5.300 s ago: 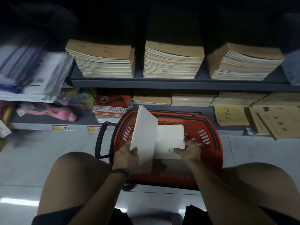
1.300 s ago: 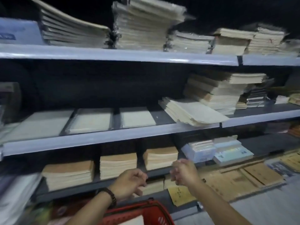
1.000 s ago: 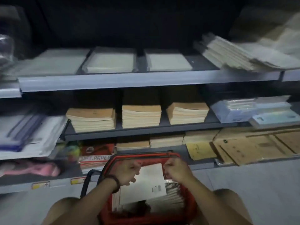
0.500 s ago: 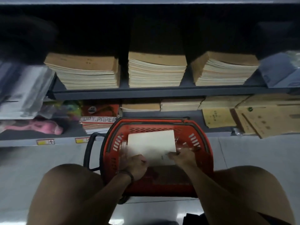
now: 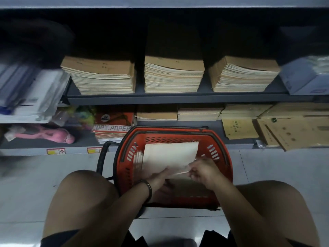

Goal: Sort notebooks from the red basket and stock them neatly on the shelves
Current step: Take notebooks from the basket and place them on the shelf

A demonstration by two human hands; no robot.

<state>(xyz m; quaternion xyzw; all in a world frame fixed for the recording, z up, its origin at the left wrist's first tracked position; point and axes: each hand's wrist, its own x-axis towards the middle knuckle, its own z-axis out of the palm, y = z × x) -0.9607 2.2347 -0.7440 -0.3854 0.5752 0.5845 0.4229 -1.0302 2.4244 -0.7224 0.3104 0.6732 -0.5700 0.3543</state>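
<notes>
The red basket (image 5: 219, 139) stands on the floor between my knees, below the shelves. A pale notebook (image 5: 169, 155) leans tilted inside it, over more notebooks whose edges (image 5: 138, 159) show at its left. My left hand (image 5: 158, 177) grips the notebook's lower left edge. My right hand (image 5: 204, 171) pinches its lower right corner. Three stacks of brown-covered notebooks (image 5: 172, 73) sit on the dark shelf (image 5: 178, 99) above the basket.
Flat brown notebooks and envelopes (image 5: 238, 128) lie on the bottom shelf behind and right of the basket. A red copy-paper pack (image 5: 114, 125), a pink item (image 5: 53, 135) and plastic-wrapped white packs (image 5: 30, 93) sit at the left. My bare knees flank the basket on the pale tiled floor (image 5: 35, 175).
My view swung down from the upper shelves to the basket. Both hands dropped into the basket and took hold of a pale notebook, which now leans up higher.
</notes>
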